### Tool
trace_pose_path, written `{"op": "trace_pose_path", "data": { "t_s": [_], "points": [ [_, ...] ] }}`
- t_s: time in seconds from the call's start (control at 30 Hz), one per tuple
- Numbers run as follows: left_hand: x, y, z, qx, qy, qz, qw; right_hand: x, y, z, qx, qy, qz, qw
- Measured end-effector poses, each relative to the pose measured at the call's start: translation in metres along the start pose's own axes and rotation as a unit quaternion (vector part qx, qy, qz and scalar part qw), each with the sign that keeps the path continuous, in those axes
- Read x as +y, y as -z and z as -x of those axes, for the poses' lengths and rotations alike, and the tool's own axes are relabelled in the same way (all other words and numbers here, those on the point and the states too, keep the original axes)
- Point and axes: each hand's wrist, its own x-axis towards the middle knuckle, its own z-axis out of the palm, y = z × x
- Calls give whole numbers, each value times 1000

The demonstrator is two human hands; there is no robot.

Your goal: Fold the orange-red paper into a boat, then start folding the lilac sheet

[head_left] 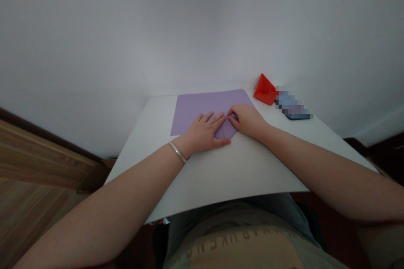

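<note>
Head camera looks forward and down over a table (243, 172).

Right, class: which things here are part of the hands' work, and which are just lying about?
In use: left hand, right hand, folded lilac paper sheet.
Lying about: red folded-paper shape, pixelated flat object, too blurred to name, on white tabletop.

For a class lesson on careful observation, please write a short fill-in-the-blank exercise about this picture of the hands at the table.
1. The silver bangle is on the person's ____ wrist.
2. The right hand and the other hand press on folded ____ paper.
3. A folded red paper shape sits on the white table to the ____ of the sheet.

Answers: left; lilac; right
</note>
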Motion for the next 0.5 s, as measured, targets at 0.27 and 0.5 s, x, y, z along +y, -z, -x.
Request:
{"op": "trace_pose_path", "data": {
  "t_s": [0.27,0.5],
  "points": [
    [2,4,1,-17,-5,0,1000,2,3,3,32,32,-6,999],
    [2,3,1,-8,-9,6,1000,1,7,24,-32,72,-34,996]
  ]
}}
